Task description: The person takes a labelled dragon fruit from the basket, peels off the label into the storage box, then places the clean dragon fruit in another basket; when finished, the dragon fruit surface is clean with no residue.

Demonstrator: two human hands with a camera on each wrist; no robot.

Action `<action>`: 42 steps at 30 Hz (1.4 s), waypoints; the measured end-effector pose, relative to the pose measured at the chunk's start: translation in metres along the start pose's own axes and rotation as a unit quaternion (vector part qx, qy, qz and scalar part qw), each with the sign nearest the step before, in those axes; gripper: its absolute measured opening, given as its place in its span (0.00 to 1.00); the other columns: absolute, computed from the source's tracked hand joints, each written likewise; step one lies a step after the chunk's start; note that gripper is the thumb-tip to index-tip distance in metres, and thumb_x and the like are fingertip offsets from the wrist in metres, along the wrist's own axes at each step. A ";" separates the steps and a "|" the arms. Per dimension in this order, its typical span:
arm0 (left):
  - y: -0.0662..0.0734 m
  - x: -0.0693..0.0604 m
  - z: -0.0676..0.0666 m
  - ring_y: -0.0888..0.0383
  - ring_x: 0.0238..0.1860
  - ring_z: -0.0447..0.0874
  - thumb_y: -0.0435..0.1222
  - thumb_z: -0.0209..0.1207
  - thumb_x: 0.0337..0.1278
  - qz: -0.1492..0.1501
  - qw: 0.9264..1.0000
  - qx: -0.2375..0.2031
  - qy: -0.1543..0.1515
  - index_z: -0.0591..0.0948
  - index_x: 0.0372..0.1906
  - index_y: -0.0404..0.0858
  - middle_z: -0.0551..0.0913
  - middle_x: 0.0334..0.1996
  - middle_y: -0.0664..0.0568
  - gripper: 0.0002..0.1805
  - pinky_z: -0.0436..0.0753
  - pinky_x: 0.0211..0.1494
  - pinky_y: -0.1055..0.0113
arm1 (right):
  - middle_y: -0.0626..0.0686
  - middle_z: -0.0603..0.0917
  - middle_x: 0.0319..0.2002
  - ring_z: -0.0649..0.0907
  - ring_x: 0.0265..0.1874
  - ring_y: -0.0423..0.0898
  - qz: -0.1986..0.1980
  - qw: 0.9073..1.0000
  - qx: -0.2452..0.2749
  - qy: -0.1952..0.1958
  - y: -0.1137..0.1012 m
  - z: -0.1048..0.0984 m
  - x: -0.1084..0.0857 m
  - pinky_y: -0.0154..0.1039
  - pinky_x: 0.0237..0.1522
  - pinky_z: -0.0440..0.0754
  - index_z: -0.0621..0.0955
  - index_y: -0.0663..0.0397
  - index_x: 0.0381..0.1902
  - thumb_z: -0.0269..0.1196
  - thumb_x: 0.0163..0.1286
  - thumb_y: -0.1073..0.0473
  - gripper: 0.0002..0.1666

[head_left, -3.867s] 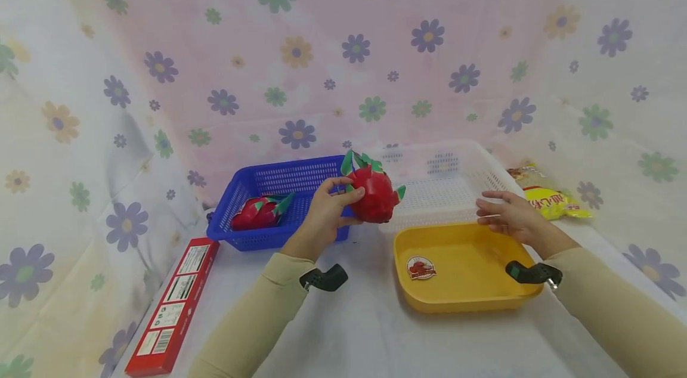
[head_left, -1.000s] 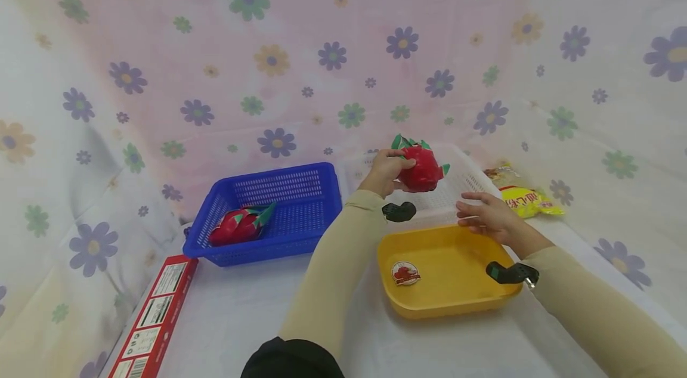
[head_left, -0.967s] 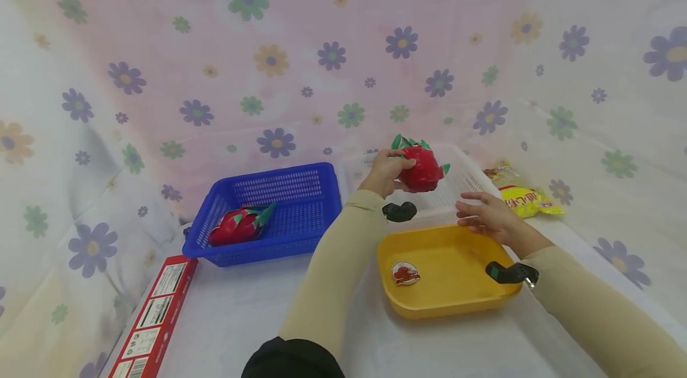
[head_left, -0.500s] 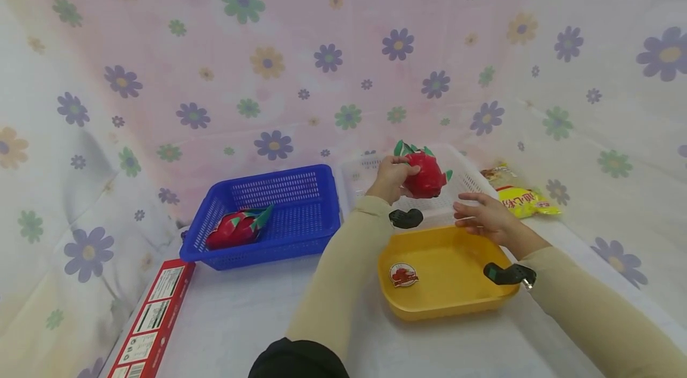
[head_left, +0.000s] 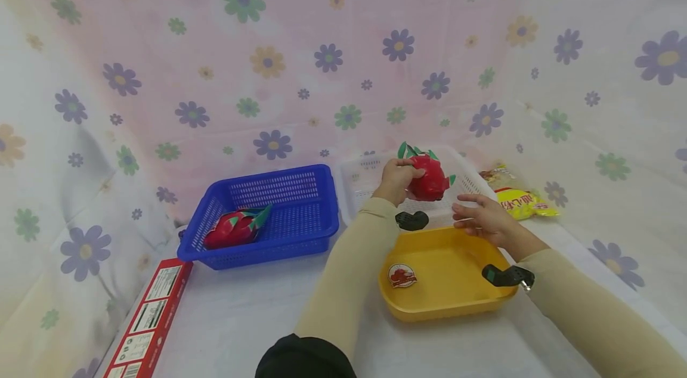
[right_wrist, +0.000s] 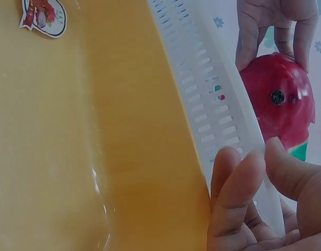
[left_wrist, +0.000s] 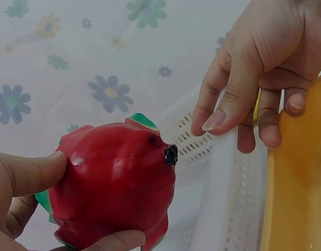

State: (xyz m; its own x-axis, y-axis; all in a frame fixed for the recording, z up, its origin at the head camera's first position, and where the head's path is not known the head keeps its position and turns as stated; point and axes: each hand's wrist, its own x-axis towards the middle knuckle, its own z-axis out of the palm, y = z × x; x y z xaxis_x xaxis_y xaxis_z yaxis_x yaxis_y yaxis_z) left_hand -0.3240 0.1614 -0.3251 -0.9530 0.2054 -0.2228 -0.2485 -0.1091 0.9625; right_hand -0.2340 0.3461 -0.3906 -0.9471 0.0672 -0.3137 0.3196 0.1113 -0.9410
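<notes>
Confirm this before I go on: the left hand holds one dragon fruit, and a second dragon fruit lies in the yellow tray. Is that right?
Not quite: the second dragon fruit lies in the blue basket, not in the yellow tray; the head view shows it. The left hand does hold the first dragon fruit.

And there's a dragon fruit (head_left: pixel 231 232) in the left basket (head_left: pixel 300 202), box (head_left: pixel 147 318) front-left of it; right basket (head_left: pixel 362 184) alongside, tray (head_left: pixel 451 273) before that, packets (head_left: pixel 520 203) off right!
</notes>
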 end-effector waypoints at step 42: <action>0.002 0.006 -0.005 0.45 0.60 0.78 0.33 0.64 0.59 0.000 0.994 0.108 0.032 0.82 0.44 0.46 0.81 0.54 0.48 0.09 0.78 0.62 0.42 | 0.43 0.87 0.39 0.86 0.36 0.41 -0.001 1.000 -0.003 0.015 0.001 0.001 0.002 0.30 0.39 0.85 0.50 0.53 0.78 0.59 0.72 0.43 0.48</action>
State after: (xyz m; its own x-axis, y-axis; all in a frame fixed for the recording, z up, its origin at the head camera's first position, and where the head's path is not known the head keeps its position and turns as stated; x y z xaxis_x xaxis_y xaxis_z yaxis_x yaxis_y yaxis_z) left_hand -0.3309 0.1573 -0.3253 -0.9637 0.1425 -0.2258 -0.2122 0.1046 0.9716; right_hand -0.2357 0.3459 -0.3926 -0.9464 0.0976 -0.3078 0.3180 0.1176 -0.9408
